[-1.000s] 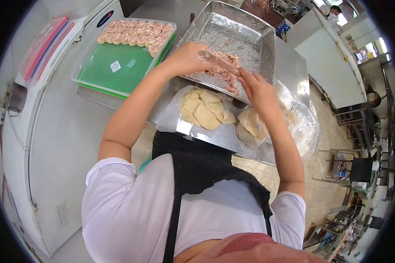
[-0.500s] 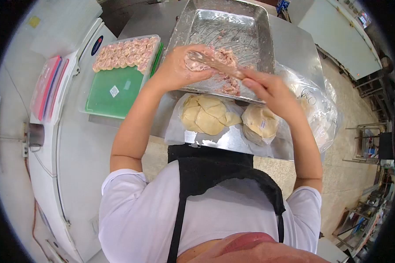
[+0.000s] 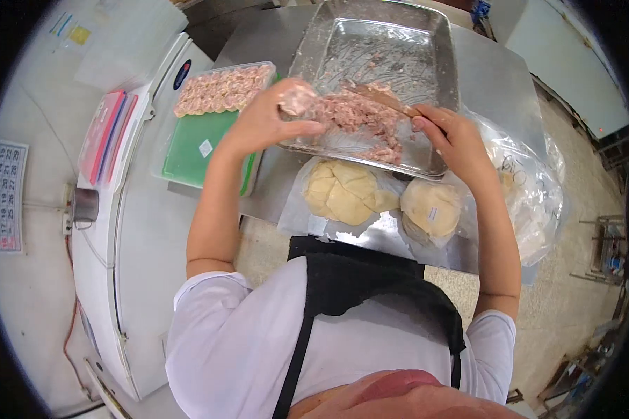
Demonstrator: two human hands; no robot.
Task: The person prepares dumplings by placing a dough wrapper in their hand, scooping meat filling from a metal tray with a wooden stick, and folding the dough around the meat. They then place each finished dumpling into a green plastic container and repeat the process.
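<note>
Cupped at the tray's left edge, my left hand holds a round dumpling with pinkish meat filling showing on top. My right hand grips a flat spatula, its blade lying in the ground meat. That meat is heaped in the near part of a deep metal tray. Just in front of the tray, a fanned stack of pale yellow dough wrappers rests on plastic sheeting. To its right is another stack of wrappers in clear plastic with a small label.
On the left, a plastic container with a green base holds rows of filled dumplings. A large clear bag with handwriting lies at the right table edge. A white freezer stands at left.
The spatula has moved away from the dumpling in my left hand and down into the meat. My hands are now farther apart. The whole view has shifted slightly.
</note>
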